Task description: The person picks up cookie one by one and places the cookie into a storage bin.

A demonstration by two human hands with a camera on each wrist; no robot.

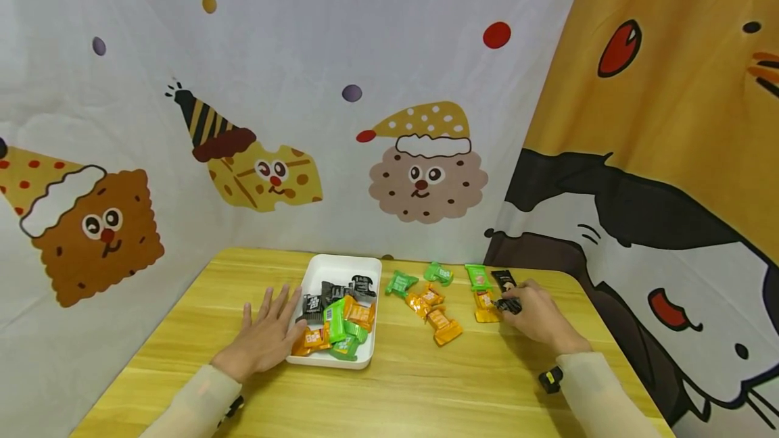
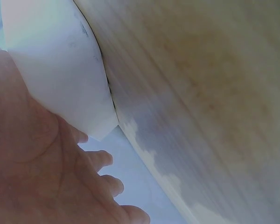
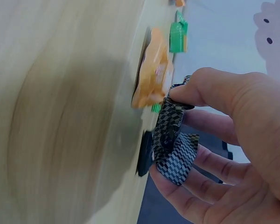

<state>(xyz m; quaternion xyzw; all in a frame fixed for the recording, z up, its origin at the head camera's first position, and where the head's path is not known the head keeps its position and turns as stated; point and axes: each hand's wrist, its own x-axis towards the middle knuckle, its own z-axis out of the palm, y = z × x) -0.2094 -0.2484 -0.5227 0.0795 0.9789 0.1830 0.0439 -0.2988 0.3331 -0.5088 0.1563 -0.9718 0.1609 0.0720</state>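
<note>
My right hand pinches a small black checked-wrapper candy between thumb and fingers, just above the table. Close under it lie an orange-wrapped candy and another black one. Fingers spread and straight, my left hand is against the left side of a white tray. Inside the tray are several candies in black, orange and green wrappers, such as a bright green one. In the left wrist view the tray wall rises beside the palm.
Right of the tray, more candies lie on the wooden table: green ones toward the back and orange ones nearer. A green candy lies behind the right hand's spot. A cartoon-printed curtain hangs behind the table.
</note>
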